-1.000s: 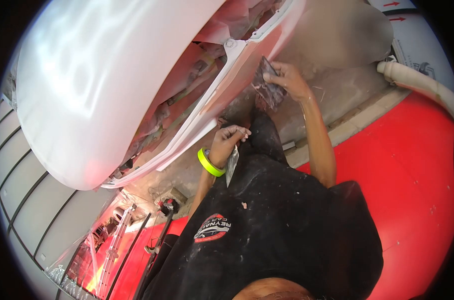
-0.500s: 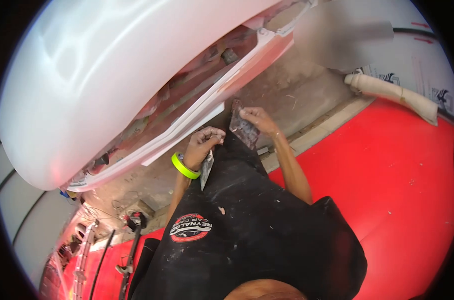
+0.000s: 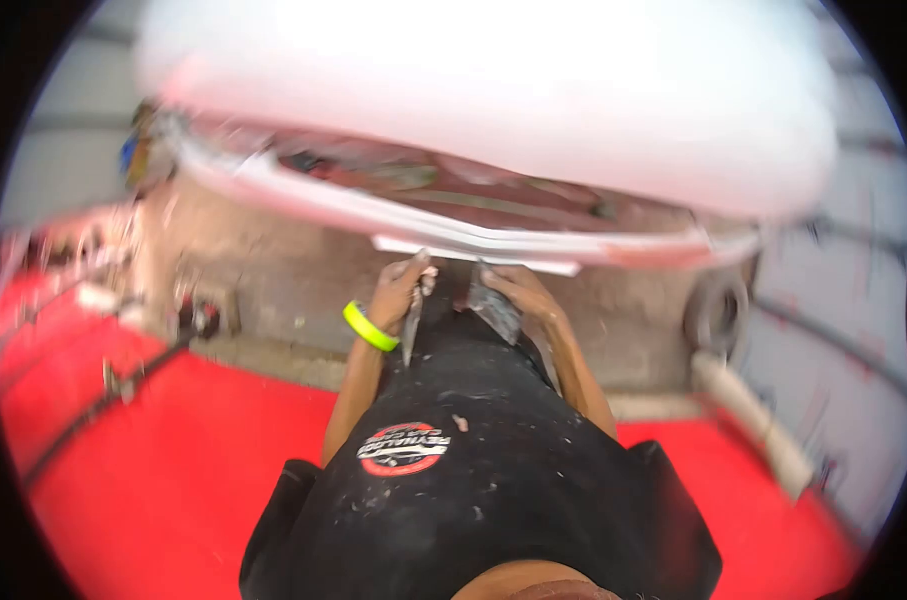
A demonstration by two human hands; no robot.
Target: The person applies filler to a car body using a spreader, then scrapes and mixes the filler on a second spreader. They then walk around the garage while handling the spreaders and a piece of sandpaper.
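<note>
head view, frame motion-blurred, fine detail poor. left hand [image 3: 398, 288] raised in front of the chest, fingers curled closed around the top of a thin blade [image 3: 411, 328]; the blade hangs downward from the fist, tip over the black shirt [image 3: 493, 480]. whether the knuckles touch the panel edge above cannot be told. yellow-green wristband [image 3: 367, 327] sits on the left wrist. right hand [image 3: 521, 290] is just beside the left, at the same height, fingers folded over a dark smeared sheet [image 3: 493, 312], which is pinched along its upper edge and tilted down toward the body; thumb position not resolved. both hands lie directly under the lower lip [image 3: 473, 240] of a large white body panel [image 3: 493, 90] that spans the top of the view; a flat white strip juts out of the lip right above the fingertips. behind the hands a grey concrete strip [image 3: 273, 270] runs left to right, with red floor [image 3: 153, 450] on either side of the torso. round red-and-white badge [image 3: 403, 448] on the shirt front. pale roll [image 3: 758, 425] lies at right on the floor, well apart from the hands.
</note>
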